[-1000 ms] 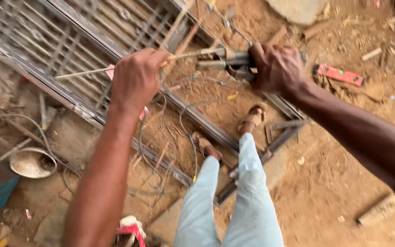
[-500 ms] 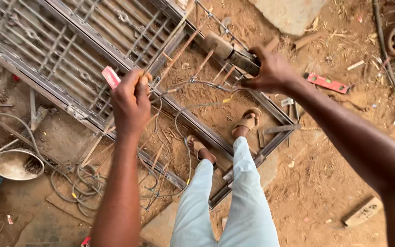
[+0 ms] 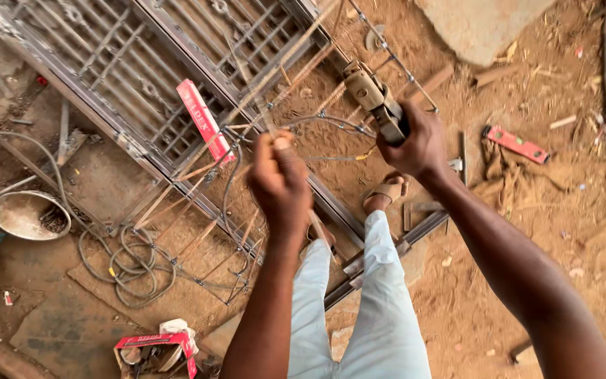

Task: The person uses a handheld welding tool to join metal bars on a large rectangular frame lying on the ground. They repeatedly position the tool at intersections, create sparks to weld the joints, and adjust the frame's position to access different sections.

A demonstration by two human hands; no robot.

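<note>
A grey metal gate [image 3: 113, 77] lies flat on sandy ground, cables [image 3: 135, 260] coiled beside it. Above it, the right hand [image 3: 415, 144] has its fingers clamped on a welding electrode holder [image 3: 376, 98], while the left hand [image 3: 278, 179] pinches a thin welding rod [image 3: 247, 105], just beside a red electrode box [image 3: 205, 119]

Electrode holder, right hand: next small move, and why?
Probably bring the rod tip into the holder's jaws. The left hand pinches a thin welding rod that blurs up past the electrode holder, gripped by the right hand. The rod does not look clamped yet.
</note>
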